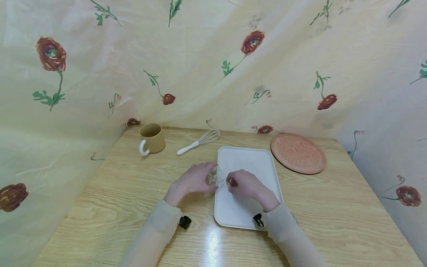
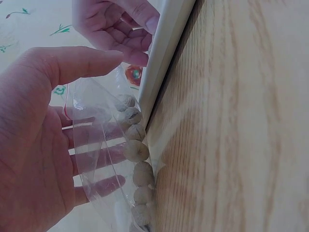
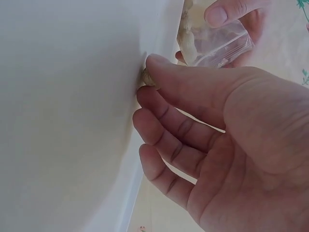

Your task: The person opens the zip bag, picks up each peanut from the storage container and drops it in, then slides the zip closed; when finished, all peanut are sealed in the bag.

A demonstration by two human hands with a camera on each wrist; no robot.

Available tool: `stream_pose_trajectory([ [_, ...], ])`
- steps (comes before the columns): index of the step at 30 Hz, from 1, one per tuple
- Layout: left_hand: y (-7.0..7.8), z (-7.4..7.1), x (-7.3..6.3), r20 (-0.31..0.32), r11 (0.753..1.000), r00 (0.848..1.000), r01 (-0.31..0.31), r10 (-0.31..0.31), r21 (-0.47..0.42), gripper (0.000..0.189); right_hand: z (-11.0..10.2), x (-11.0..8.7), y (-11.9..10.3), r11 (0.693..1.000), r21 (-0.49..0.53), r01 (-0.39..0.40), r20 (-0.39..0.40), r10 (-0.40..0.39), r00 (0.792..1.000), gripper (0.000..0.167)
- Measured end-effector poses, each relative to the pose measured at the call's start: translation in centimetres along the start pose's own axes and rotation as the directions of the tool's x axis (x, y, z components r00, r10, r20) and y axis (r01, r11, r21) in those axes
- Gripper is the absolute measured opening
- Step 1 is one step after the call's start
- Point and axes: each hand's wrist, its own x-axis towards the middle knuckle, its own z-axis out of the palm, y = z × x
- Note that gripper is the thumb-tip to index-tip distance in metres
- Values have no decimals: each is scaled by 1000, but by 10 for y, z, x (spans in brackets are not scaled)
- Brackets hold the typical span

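Observation:
My left hand [image 1: 196,178] curves around a clear plastic zip bag [image 2: 94,130] at the left edge of a white rectangular tray [image 1: 245,159]. Several round beige balls [image 2: 136,151] line the bag's bottom, close to the wooden table; in the left wrist view the fingers show through the film and the thumb arches over its top. My right hand [image 1: 248,184] is low over the tray, pinching a small brownish round ball [image 3: 148,79] between thumb and index finger. Its other fingers curl loosely beside the tray surface.
A tan mug [image 1: 152,140] with a white handle stands at the back left. Right of it lies a whisk [image 1: 199,141] with a white handle. A round orange-pink plate [image 1: 298,152] sits at the back right by the tray. Floral cloth [image 1: 200,55] hangs behind the wooden table [image 1: 333,207].

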Motion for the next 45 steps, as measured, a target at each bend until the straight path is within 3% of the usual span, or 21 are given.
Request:
stream_pose_trajectory([
  [5,0,0,0,-2,1000,1000,-1,1,-1,78,-5,-2,1,1000,3,-18,-9,18,1000,20],
  [21,1,1,1,12,1000,1000,6,-6,9,78,-25,-5,-1,1000,5,10,-224,-9,975,25],
  [29,1,1,1,10,1000,1000,4,-4,8,78,-20,-4,-15,982,161,98,-299,-46,953,26],
  [36,1,1,1,10,1000,1000,0,0,0,77,-15,-2,-21,974,218,59,-297,9,955,26],
  [45,2,1,1,17,1000,1000,10,-10,-8,78,-8,1,-21,970,237,49,-284,21,959,25],
])
